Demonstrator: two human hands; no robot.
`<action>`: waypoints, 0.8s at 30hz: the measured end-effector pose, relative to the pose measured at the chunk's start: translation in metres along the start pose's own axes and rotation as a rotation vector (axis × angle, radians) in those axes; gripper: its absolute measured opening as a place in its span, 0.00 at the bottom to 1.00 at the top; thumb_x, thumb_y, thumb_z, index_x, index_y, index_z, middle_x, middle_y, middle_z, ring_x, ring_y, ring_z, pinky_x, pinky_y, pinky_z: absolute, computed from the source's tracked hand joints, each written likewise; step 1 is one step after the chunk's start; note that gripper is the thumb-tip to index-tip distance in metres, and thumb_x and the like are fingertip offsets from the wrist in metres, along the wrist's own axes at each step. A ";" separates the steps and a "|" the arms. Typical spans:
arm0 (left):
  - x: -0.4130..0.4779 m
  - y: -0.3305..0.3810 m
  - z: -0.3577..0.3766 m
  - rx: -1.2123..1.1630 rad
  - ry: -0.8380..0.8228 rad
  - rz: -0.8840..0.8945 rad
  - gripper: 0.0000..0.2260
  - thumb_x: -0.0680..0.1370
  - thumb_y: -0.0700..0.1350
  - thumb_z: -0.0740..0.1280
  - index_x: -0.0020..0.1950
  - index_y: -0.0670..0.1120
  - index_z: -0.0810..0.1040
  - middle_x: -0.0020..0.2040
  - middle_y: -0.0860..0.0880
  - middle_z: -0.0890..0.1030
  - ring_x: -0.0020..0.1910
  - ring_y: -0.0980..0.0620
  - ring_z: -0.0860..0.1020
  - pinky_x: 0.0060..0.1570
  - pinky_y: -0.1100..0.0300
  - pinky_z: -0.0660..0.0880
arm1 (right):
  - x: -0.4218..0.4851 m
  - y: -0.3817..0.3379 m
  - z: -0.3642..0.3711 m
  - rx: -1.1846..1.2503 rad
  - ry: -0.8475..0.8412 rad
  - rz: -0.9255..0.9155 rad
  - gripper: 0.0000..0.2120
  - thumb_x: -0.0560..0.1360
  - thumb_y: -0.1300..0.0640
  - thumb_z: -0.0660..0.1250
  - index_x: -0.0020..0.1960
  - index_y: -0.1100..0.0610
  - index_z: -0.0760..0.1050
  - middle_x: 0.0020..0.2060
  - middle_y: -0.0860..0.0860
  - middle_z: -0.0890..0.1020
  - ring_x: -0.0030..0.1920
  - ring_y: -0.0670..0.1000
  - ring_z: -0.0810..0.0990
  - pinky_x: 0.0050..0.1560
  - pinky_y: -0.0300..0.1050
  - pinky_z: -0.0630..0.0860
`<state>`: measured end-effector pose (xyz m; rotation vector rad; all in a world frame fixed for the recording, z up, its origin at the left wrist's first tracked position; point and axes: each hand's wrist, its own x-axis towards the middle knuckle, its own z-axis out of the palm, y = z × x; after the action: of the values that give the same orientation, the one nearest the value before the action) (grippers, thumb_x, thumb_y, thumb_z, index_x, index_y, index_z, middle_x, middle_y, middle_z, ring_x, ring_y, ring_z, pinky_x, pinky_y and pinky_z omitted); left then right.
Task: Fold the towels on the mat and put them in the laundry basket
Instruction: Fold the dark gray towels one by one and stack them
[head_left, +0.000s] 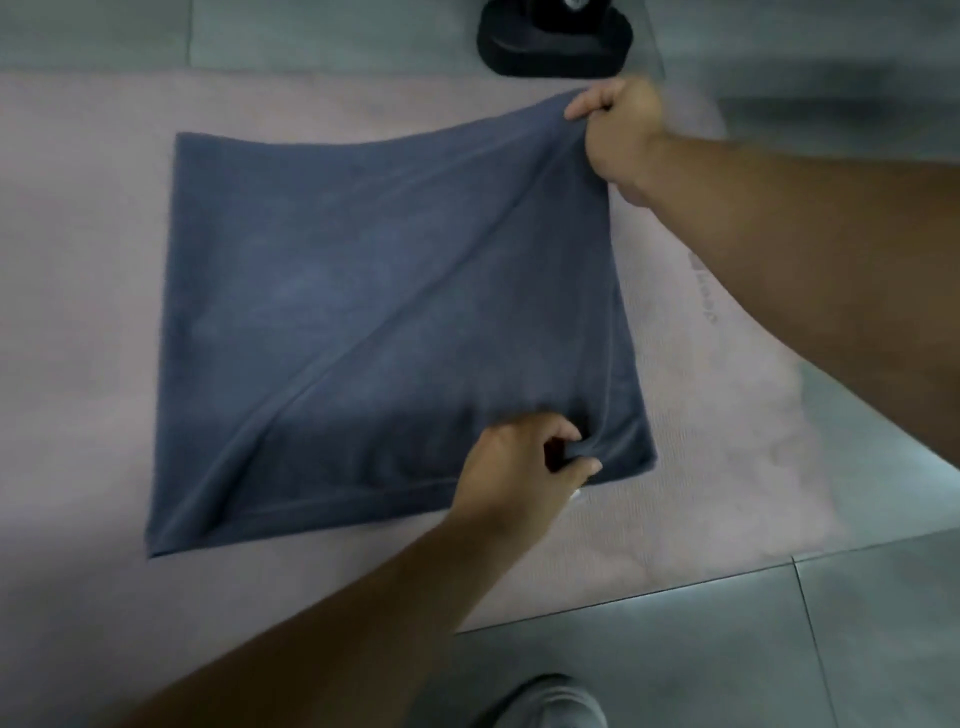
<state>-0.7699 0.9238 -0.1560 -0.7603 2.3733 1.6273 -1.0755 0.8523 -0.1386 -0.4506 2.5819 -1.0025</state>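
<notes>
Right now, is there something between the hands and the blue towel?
No. The right hand pinches the towel at its far right corner, and the left hand grips its near right edge. The laundry basket is not in view.

The blue-grey towel (374, 312) is soft cloth. It looks matt and a little fuzzy, with a long crease across it and a stitched hem along its near edge. The pink mat (78, 312) under it is matt too, with fine ribbed lines in it. The floor tiles (675, 649) are grey, smooth and a bit shiny, with light glinting at their edges. The black base (556, 44) at the top looks like smooth, hard plastic.
</notes>
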 end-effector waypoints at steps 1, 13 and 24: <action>0.008 0.002 0.009 0.004 0.002 -0.002 0.07 0.75 0.52 0.73 0.42 0.56 0.76 0.34 0.56 0.77 0.35 0.60 0.76 0.39 0.66 0.70 | 0.007 0.010 -0.001 -0.004 -0.023 -0.011 0.20 0.76 0.68 0.50 0.46 0.51 0.78 0.49 0.48 0.78 0.47 0.45 0.74 0.46 0.33 0.72; 0.057 0.025 0.081 0.302 0.069 0.049 0.11 0.78 0.52 0.69 0.39 0.49 0.74 0.37 0.53 0.75 0.38 0.54 0.74 0.39 0.59 0.68 | 0.035 0.086 -0.009 -0.230 -0.266 -0.242 0.22 0.78 0.62 0.60 0.71 0.58 0.71 0.68 0.56 0.71 0.63 0.47 0.70 0.58 0.24 0.59; 0.058 0.006 0.010 0.156 0.233 0.001 0.12 0.75 0.55 0.67 0.42 0.47 0.81 0.38 0.51 0.84 0.39 0.51 0.82 0.44 0.53 0.79 | 0.021 0.093 -0.002 -0.470 -0.086 -0.277 0.21 0.79 0.55 0.59 0.73 0.54 0.70 0.77 0.59 0.56 0.74 0.62 0.60 0.74 0.45 0.56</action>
<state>-0.8240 0.9163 -0.1783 -0.9636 2.6212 1.3996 -1.1108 0.9100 -0.2058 -0.9685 2.7138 -0.4239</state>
